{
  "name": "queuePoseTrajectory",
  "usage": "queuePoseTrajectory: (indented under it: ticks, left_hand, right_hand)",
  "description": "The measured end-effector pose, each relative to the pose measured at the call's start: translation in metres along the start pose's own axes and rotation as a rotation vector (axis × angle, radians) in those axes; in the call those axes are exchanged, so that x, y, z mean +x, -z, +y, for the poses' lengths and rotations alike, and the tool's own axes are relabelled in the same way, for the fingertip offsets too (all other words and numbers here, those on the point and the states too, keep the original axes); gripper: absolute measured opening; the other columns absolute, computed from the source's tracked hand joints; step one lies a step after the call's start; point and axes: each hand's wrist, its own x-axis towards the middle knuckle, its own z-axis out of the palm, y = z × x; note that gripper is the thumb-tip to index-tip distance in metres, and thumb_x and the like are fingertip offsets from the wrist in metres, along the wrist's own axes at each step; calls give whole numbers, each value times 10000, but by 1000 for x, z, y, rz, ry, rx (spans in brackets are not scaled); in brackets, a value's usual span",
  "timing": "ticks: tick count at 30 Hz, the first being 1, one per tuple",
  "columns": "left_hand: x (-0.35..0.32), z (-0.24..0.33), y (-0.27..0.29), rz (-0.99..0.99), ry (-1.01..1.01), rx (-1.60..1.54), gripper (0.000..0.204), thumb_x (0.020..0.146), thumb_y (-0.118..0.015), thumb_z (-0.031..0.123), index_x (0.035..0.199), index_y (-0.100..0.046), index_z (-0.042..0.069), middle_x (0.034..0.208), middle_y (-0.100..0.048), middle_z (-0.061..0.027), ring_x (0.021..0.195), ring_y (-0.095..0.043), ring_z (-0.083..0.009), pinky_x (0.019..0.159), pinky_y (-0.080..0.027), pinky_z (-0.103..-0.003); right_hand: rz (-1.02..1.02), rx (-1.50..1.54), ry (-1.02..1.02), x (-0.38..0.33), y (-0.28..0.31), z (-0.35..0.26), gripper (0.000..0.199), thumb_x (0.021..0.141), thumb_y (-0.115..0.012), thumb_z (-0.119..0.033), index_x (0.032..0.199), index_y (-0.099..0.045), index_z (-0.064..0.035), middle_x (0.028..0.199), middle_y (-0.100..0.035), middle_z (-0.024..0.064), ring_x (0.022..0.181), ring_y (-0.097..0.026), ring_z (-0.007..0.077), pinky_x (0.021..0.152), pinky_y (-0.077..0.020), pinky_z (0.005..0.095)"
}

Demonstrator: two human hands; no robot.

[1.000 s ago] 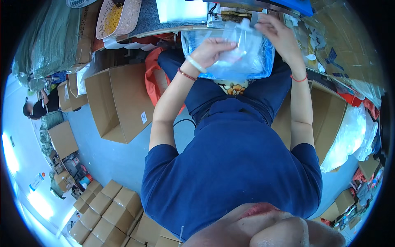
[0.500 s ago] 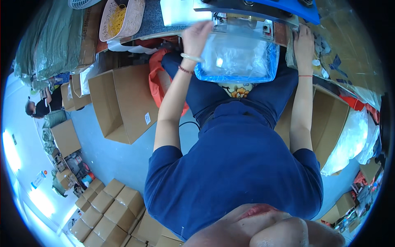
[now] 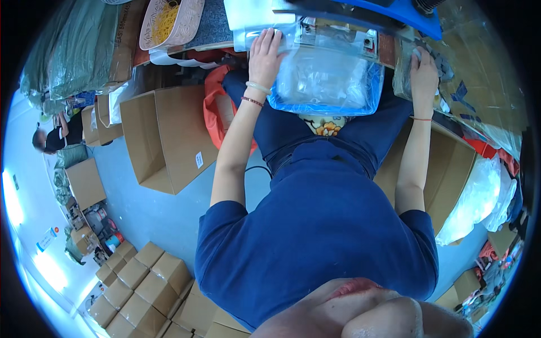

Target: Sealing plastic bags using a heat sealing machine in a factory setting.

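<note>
My left hand (image 3: 265,62) lies flat, fingers stretched out, on a clear plastic bag (image 3: 242,40) at the table's edge. Close by on its right is the front of a press-like machine (image 3: 417,14) with a blue upper arm. Below the machine, a bin lined with blue plastic (image 3: 360,107) holds a heap of clear plastic bags (image 3: 321,79). At the right, the fingers of my right hand (image 3: 424,79) are bent together around a small pale grey piece, its kind unclear. Beside them lies a pile of similar grey pieces (image 3: 445,69).
A basket (image 3: 191,25) of yellow rubber bands stands at the back left, near green-wrapped bundles (image 3: 84,50). Open cardboard boxes (image 3: 186,135) flank my legs. Stacked cartons (image 3: 152,287) fill the lower left. Another person (image 3: 59,135) is at the far left.
My left hand has come down from a raised, blurred position onto the clear bag. My right hand has shifted right from the table edge to the grey pieces, its fingers now bent.
</note>
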Motion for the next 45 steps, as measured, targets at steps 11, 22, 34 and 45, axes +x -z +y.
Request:
queuePoseTrajectory:
  ticks: [11,22,34,45]
  left_hand:
    - [18,55,71,-191,665,-812,209,817,-773,136,987,-749,17,847,-739,-77,758,-664,-78,699,-522,-218]
    - [43,90,93,-611,557,-1191,209,889,-705,119,1038,-721,-27,956,-732,-94,866,-685,-131,790,-545,-240]
    - [59,80,4,-574,1175,-1916,258,938,-606,80,1106,-614,-116,1104,-668,-200,1001,-676,-310,843,-587,-377]
    - [63,13,18,-37,463,-606,364,861,-706,207,1141,-651,-19,1109,-658,-199,1043,-634,-331,883,-504,-418]
  right_hand:
    - [-252,908,-92,-54,84,-133,244,864,-718,-107,1103,-690,-62,1004,-666,50,860,-585,128,782,-477,251]
    - [-424,743,476,8,106,-134,262,886,-675,-213,1079,-674,-35,991,-669,105,848,-614,220,760,-481,317]
    - [-53,199,84,8,46,-55,274,950,-545,-187,1209,-610,-127,1088,-674,124,982,-621,394,830,-505,422]
    - [22,126,277,16,-18,-8,336,915,-551,-65,1248,-546,-24,1177,-601,175,1076,-580,351,907,-487,412]
